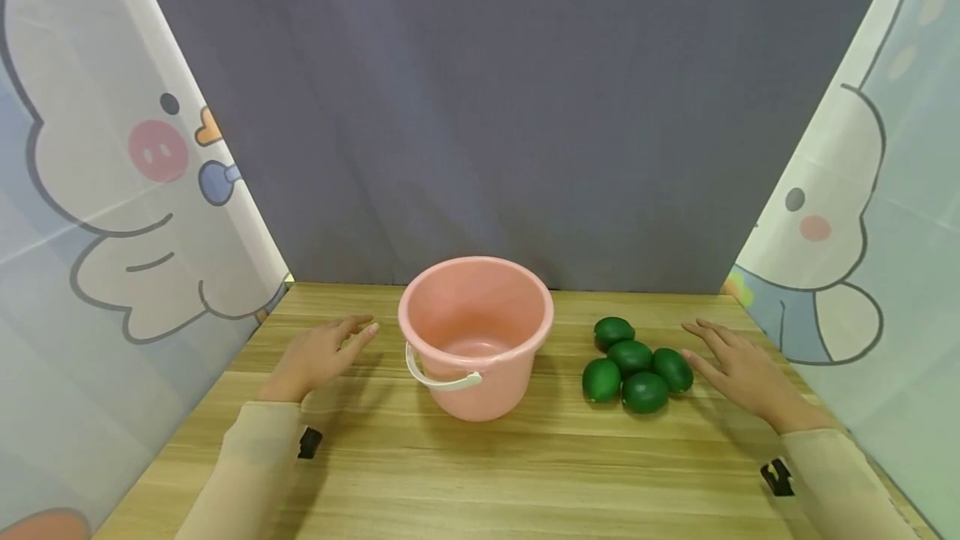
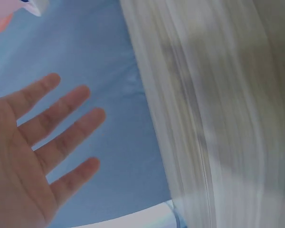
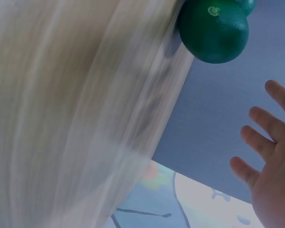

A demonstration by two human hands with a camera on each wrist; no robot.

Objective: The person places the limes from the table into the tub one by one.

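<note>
Both hands have their fingers spread. The left hand and the right hand each reach forward over the wooden table. Five green fruits sit in a bunch on the table, between the pink bucket and the right hand. They are shiny and look like limes. One is at the back, one is in the middle, and three are around the front and side. The right thumb is right by the nearest fruit, but I cannot tell if it touches.

The pink bucket stands upright near the middle of the table. You can see down to its bottom. Its white handle hangs down at the front, on the left side. The left hand is near the bucket, but a bit apart from it.

Light sleeves cover both arms. Behind the table hangs a big gray cloth. Cartoon walls stand at both sides.
</note>
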